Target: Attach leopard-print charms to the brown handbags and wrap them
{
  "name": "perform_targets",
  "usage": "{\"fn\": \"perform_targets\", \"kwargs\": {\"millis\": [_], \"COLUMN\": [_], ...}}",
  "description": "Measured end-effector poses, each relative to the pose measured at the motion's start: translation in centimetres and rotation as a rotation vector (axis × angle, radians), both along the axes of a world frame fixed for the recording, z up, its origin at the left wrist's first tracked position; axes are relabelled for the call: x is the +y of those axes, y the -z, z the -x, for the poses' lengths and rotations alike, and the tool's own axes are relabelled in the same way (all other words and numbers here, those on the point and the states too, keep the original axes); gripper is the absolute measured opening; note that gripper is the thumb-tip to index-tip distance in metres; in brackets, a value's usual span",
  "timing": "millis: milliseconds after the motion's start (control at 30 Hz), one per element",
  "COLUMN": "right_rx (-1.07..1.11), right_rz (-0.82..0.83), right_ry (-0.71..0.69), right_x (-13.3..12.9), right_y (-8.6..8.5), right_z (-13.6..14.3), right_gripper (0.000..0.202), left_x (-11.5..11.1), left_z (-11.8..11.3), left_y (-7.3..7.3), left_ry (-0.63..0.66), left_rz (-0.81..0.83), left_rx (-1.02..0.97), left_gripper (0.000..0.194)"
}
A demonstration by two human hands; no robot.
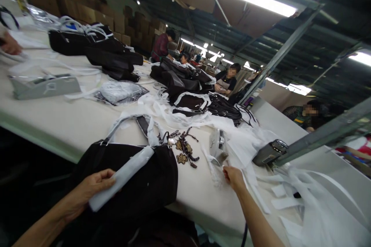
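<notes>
My left hand (97, 187) is closed around a flat roll of white wrapping (123, 177), which slants across the front of a dark handbag (150, 183). The bag sits at the table's near edge, its handle (116, 125) partly covered in white wrap. What lies inside the roll is hidden. My right hand (232, 176) pinches at the front end of a tape dispenser (218, 144); the tape at its fingertips is barely visible. Between bag and dispenser lie several leopard-print flower charms (182, 157) with dark cords.
More dark bags (188, 81) with white-wrapped handles cover the far table (95, 119). A second tape dispenser (46, 85) and a plastic-wrapped bundle (121, 92) lie left. White strips (315, 193) and a grey cylinder (271, 152) are right, by a metal post (327, 133). A co-worker's hand (11, 43) shows far left.
</notes>
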State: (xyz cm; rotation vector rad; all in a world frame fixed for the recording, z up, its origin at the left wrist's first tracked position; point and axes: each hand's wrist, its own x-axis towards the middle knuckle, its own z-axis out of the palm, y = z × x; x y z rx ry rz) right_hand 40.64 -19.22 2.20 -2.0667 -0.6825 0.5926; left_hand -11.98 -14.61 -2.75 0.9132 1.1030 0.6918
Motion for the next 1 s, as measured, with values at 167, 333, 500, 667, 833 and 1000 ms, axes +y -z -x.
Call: {"fn": "perform_targets", "kwargs": {"millis": [167,333,500,667,833,1000], "right_rx": [-0.045,0.175,0.118,-0.044,-0.087,-0.1], "right_rz": [-0.134,-0.166,-0.141,0.011,0.127,0.209], "right_ry": [-0.27,-0.855,-1.076,-1.036,-1.017,-1.034], "right_x": [1.2,2.5,3.5,5.8,6.6,6.8], "right_y": [-4.8,-9.6,-6.7,-3.7,-3.1,-3.3], "right_z": [6.2,23.3,35.0,36.0,35.4,35.5], "right_gripper": [0.044,0.061,0.026,0.016,0.011,0.012], "left_x": [-0.5,-0.9,-1.4,-1.8,-2.4,-3.1], "left_z": [0.1,-0.1,-0.7,-0.9,-0.9,-1.1], "left_y": [-1.5,-1.3,-1.4,-2.3,-3.6,-3.9], "left_ry": [0.015,-0.057,-0.105,-0.146,-0.19,-0.208], "left_rz": [-0.049,-0.05,-0.112,-0.241,-0.512,-0.579], "left_rx": [-0.076,-0.106,-0.072,0.075,0.41,0.463], "left_gripper": [0.053,0.055,0.053,0.042,0.02,0.014]}}
